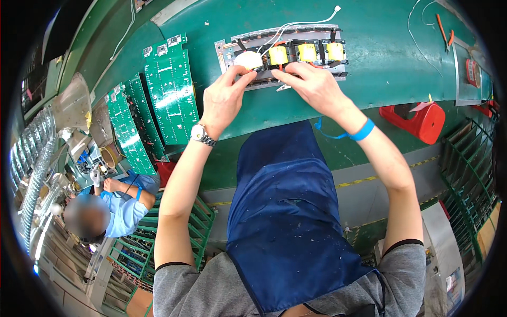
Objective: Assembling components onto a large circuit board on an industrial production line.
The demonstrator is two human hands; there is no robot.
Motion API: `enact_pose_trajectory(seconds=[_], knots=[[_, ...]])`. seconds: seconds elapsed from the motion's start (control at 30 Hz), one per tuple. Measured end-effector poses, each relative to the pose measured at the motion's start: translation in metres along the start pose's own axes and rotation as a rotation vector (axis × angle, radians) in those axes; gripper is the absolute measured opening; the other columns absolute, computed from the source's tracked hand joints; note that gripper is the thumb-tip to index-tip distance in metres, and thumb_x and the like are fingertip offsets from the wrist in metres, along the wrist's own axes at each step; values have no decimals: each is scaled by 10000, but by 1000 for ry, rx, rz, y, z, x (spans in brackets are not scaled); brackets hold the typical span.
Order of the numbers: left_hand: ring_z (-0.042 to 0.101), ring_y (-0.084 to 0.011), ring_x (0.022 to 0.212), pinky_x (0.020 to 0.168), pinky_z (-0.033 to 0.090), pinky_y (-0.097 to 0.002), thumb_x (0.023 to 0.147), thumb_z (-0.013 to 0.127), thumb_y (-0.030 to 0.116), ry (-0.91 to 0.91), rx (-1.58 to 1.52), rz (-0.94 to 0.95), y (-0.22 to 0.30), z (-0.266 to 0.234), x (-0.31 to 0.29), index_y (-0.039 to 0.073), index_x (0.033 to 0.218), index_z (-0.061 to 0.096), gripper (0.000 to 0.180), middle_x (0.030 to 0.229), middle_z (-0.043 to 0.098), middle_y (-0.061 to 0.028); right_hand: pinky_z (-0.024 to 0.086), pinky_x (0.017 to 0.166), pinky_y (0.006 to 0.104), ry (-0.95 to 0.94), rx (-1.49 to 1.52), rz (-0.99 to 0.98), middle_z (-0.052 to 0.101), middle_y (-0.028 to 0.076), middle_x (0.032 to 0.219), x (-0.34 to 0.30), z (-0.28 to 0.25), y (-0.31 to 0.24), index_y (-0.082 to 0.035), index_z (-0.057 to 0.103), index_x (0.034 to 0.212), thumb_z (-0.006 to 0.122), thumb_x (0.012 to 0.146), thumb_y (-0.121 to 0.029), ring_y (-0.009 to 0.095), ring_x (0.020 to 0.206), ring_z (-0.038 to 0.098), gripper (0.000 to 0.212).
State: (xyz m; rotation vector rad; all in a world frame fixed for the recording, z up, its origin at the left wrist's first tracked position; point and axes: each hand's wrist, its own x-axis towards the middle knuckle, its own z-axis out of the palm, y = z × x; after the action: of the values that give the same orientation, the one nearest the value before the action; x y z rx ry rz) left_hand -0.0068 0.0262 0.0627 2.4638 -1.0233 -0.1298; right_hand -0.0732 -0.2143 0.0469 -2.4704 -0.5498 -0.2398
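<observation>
Circuit board (pixel 220 48) with a row of bulky parts is lying near the far side of the green tabletop (pixel 380 58), directly in front of the person, its long side running left to right. Three yellow-wrapped components (pixel 307 52) are sitting along it, while a fourth part (pixel 248 59) at the left end is glaring almost white. The left hand (pixel 224 100) is reaching to that end part's near edge, its thumb and index fingers close together there; whether they are gripping it, I cannot tell. The right hand (pixel 319 90) is bending over the board's near edge, thumb and index fingers slightly apart beside the second part, and what lies between them is not showing clearly. A white cable (pixel 311 22) is arching over the board's far edge, its plug (pixel 337 9) lying loose beyond, so a sleeve or finger catching it could be tugging at its joint. Uneven pressing from the two hands could be tilting a component or bending its leads, and the glare is making poor seating easy to miss. Below, the tail of a blue wrist strap (pixel 362 129) is dangling and could be snagging. Leftward, green boards (pixel 169 100) are standing close to the left forearm, where a careless elbow could be knocking them. Farther right, orange-handled pliers (pixel 442 29) are lying well apart.
</observation>
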Motion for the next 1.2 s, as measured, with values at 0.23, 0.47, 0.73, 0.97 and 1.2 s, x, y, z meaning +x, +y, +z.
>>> enact_pose_trajectory(seconds=[0.23, 0.47, 0.73, 0.97, 1.2], knots=[[670, -176, 848, 656, 575, -304, 794, 654, 29, -119, 136, 291, -32, -14, 15, 176, 1112, 706, 354, 1027, 632, 6, 563, 693, 341, -211, -39, -181, 537, 40, 936, 21, 3, 19, -80, 561, 936, 605, 807, -88, 201, 955, 633, 137], [675, -238, 781, 599, 531, -328, 811, 767, 222, -34, -26, 69, -44, -15, 13, 124, 1006, 690, 231, 953, 657, -28, 536, 652, 341, -283, -48, -229, 540, 32, 892, 29, 0, 27, -111, 600, 1009, 610, 832, -90, 194, 856, 637, 178], [650, -251, 699, 578, 523, -354, 825, 750, 152, 37, -65, -43, -6, -9, 4, 91, 882, 644, 135, 850, 604, -55, 525, 662, 377, -194, 118, -59, 558, 70, 893, 26, 9, 18, -76, 586, 990, 654, 827, -68, 258, 828, 629, 177], [652, -205, 632, 563, 520, -313, 788, 788, 101, 102, -325, -156, -1, 13, -1, 46, 900, 630, 202, 901, 637, -62, 499, 645, 415, -96, 253, 123, 570, 109, 874, 21, 13, 5, -55, 612, 986, 687, 810, -54, 321, 774, 615, 191], [686, -228, 743, 645, 557, -344, 816, 730, 112, 48, -411, 55, -35, 5, 7, 120, 963, 755, 149, 866, 686, -35, 508, 624, 378, -74, 313, 178, 615, 99, 844, 23, 13, 2, -42, 638, 973, 736, 794, -41, 292, 727, 626, 204]])
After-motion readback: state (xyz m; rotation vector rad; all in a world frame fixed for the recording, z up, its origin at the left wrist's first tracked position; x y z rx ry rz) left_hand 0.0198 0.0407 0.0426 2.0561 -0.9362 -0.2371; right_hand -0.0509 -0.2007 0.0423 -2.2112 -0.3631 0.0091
